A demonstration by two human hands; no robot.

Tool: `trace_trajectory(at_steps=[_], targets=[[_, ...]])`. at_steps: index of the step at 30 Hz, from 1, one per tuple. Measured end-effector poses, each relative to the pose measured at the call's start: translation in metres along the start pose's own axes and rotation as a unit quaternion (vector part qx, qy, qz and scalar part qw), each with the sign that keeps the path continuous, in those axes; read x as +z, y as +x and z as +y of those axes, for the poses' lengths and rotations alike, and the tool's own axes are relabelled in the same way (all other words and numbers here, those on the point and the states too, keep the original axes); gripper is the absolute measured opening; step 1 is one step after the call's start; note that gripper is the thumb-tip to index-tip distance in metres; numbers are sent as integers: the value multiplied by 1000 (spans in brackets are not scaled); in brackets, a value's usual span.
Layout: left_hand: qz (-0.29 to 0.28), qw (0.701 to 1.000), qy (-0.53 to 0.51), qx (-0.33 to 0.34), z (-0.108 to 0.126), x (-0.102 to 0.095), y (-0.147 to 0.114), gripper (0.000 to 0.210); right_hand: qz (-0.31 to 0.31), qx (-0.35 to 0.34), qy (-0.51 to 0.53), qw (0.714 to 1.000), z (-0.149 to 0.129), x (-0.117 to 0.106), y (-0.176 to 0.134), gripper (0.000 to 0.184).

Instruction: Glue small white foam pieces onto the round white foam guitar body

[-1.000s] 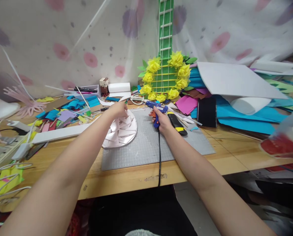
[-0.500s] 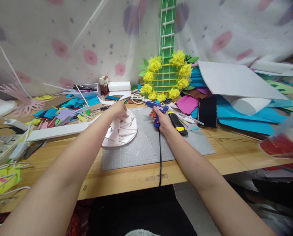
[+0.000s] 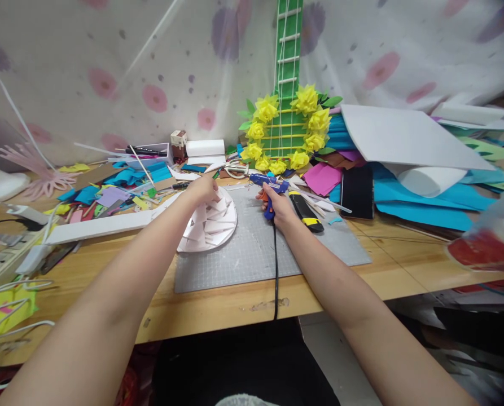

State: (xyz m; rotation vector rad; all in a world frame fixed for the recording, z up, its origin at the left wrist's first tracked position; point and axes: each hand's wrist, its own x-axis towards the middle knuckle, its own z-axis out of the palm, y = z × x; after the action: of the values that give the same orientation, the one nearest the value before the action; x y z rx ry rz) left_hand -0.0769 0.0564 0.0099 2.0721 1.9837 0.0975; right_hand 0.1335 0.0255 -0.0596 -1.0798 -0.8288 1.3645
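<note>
A round white disc (image 3: pixel 230 226) lies on the grey cutting mat (image 3: pixel 252 265), covered with folded white paper pieces (image 3: pixel 218 225). My left hand (image 3: pixel 204 190) reaches over its far side, fingers bent down and closed on one of those white paper pieces; the fingertips are partly hidden. To the right, a blue hot glue gun (image 3: pixel 269 212) is gripped in my right hand (image 3: pixel 279 207), its nozzle turned left, just above the mat. The gun's black cord (image 3: pixel 276 270) runs down over the table's front edge. Beside that hand rests a black and yellow utility knife (image 3: pixel 306 212).
Behind the mat stands a green paper guitar (image 3: pixel 283 132) ringed with yellow paper flowers. Coloured paper scraps (image 3: pixel 112 194) and a long white strip (image 3: pixel 101 226) cover the left. Stacked blue sheets (image 3: pixel 421 203) and a white board (image 3: pixel 408 135) lie right, near a clear plastic cup (image 3: pixel 495 237).
Almost nothing differs. Both hands keep their places, the left at the white disc and the right around the glue gun, with only a tiny shift in view.
</note>
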Motion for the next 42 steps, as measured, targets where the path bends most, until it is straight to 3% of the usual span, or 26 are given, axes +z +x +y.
trace_trajectory(at_steps=[7,12,16,26,32,37,40,42], targets=[[-11,1000,3,9,1,-8,-7,33,-4,-6,-7,1000,0,0,0,37],[1,999,4,-46,-6,-14,-8,32,5,0,-4,1000,-2,1,-2,33],[9,1000,1,-14,-9,-10,-9,35,8,3,2,1000,-2,2,-2,31],[5,999,-1,-38,-4,-3,-10,33,15,2,6,1000,-1,0,1,30],[65,995,-75,-16,-27,-1,-11,35,68,-17,17,997,0,-3,6,26],[118,988,-69,-66,-51,-16,-15,28,123,-30,32,991,0,-4,11,21],[126,988,-52,-66,-45,-21,-17,29,175,-53,34,983,0,-6,13,23],[126,990,-44,-50,-29,-18,-15,29,193,-58,35,979,1,-7,14,25]])
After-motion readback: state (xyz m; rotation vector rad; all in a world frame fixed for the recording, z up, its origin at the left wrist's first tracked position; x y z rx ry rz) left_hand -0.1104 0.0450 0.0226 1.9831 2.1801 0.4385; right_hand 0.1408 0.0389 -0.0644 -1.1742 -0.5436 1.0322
